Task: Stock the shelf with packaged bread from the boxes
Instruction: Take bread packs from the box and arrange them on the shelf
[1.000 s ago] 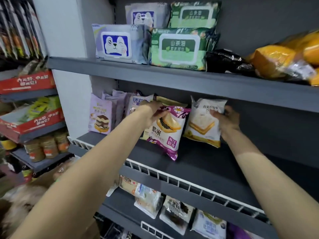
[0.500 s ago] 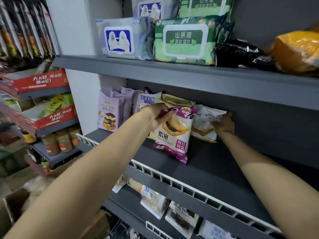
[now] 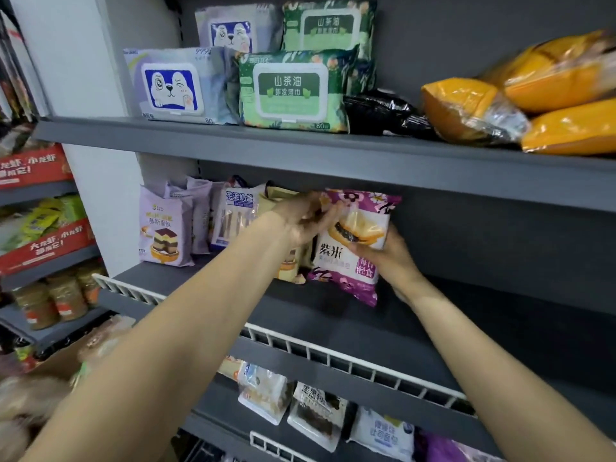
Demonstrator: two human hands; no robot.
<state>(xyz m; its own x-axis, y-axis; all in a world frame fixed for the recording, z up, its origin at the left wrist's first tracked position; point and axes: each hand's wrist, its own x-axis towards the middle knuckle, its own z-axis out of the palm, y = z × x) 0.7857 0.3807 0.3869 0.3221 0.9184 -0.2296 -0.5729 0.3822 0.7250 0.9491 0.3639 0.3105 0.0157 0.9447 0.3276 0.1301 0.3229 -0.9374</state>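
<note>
White packet no longer in view; purple bread packet now gripped by left hand and right hand, stood upright on shelf.

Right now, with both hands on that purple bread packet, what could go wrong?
The purple packet stands tilted on the shelf, held near its top by the left hand and lower down by the right hand; once let go, it may flop forward. Squeezing could squash the soft bread inside. The left forearm passes close to the yellow packet behind, so it might knock it over.
</note>
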